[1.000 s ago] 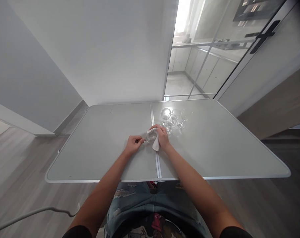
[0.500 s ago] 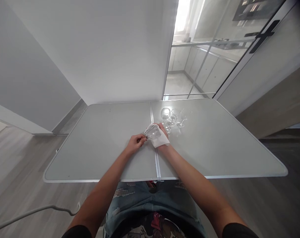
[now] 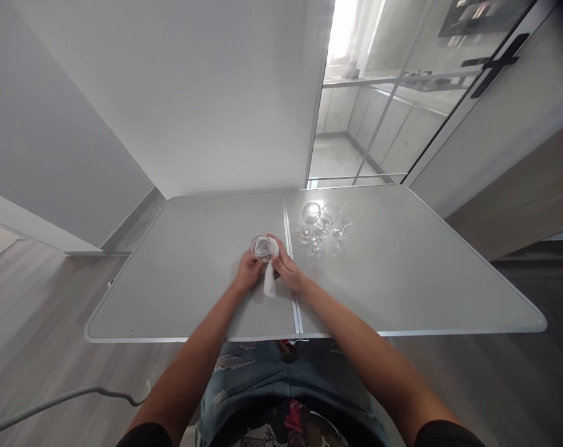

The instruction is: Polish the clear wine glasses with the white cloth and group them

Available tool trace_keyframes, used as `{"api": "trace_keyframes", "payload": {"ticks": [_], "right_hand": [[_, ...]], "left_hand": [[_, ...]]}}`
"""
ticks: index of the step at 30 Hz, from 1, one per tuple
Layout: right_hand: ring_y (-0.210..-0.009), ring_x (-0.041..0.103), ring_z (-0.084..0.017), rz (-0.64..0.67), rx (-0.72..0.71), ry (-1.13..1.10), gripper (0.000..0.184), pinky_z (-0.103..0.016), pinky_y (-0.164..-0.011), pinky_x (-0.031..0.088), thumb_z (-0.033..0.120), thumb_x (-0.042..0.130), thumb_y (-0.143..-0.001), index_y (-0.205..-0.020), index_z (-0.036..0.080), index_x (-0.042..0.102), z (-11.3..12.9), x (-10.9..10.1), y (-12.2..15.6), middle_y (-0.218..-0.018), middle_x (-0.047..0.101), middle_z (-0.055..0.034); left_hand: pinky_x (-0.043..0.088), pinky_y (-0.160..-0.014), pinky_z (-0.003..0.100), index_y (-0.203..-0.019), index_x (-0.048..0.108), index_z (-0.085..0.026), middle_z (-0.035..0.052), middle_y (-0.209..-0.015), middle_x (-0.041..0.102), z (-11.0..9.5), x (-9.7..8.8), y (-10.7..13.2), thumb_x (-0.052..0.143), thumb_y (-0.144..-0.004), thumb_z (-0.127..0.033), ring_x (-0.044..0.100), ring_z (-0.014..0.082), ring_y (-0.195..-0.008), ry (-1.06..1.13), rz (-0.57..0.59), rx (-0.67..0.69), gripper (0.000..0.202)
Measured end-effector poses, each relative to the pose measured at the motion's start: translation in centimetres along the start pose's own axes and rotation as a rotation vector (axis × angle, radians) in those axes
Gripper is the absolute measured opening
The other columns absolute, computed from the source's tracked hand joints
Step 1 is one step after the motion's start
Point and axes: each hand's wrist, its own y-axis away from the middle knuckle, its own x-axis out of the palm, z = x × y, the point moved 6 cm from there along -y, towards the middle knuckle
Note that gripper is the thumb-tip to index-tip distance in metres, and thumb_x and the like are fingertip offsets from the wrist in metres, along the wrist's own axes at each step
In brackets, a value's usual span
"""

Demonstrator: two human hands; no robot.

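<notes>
A clear wine glass (image 3: 257,243) is tilted with its bowl mouth up toward me, just left of the table's centre seam. My left hand (image 3: 250,269) closes around it from below, and its stem is hidden. My right hand (image 3: 285,266) grips a white cloth (image 3: 270,282) at the glass's right side. Part of the cloth is tucked into the bowl, and a loose end hangs down between my hands. Several other clear stemmed glasses (image 3: 311,213) stand close together to the right of the seam, beyond my right hand.
The pale grey folding table (image 3: 402,279) has a metal rim and a centre seam (image 3: 296,310). A white wall (image 3: 207,124) rises behind it, with a glass-paned door (image 3: 378,124) at the back right. A grey cable (image 3: 99,390) shows at lower left.
The glass has swung from lying sideways to mouth up and shifted left. My right hand moved left with the cloth, which now goes into the bowl instead of wrapping the outside.
</notes>
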Motion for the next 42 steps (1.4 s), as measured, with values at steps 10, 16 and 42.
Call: {"api": "trace_keyframes", "payload": {"ticks": [10,16,42], "right_hand": [[-0.111,0.061,-0.03,-0.061,-0.002,0.405,0.051,-0.044,-0.099,0.047,0.024,0.058,-0.09,-0.141,0.021,0.049,-0.2,-1.4,-0.6,-0.125,0.065,-0.0126],[-0.099,0.062,-0.023,-0.047,0.229,0.054,0.065,-0.036,-0.09,0.049,0.035,0.071,-0.085,-0.144,0.024,0.045,-1.5,-1.5,-0.4,-0.112,0.068,-0.0046],[-0.077,0.061,-0.02,-0.033,0.326,-0.023,0.049,-0.032,-0.072,0.047,0.049,0.073,-0.082,-0.118,0.021,0.054,-2.0,-0.8,-0.4,-0.089,0.066,-0.003]], "left_hand": [[0.048,-0.065,0.024,-0.098,0.071,-0.018,0.0004,-0.081,0.067,-0.8,-0.3,-0.3,0.082,-0.076,-0.035,0.06,0.014,-0.071,0.218,-0.039,0.021,0.03],[0.051,-0.091,0.028,-0.131,0.061,-0.024,0.0092,-0.123,0.065,-1.1,-1.1,-0.6,0.084,-0.079,-0.039,0.064,0.0182,-0.106,0.499,-0.068,0.101,0.059],[0.049,-0.11,0.047,-0.13,0.063,-0.018,0.0216,-0.139,0.063,-0.6,-1.3,-0.6,0.09,-0.072,-0.045,0.064,0.0323,-0.127,0.601,-0.049,0.065,0.07]]}}
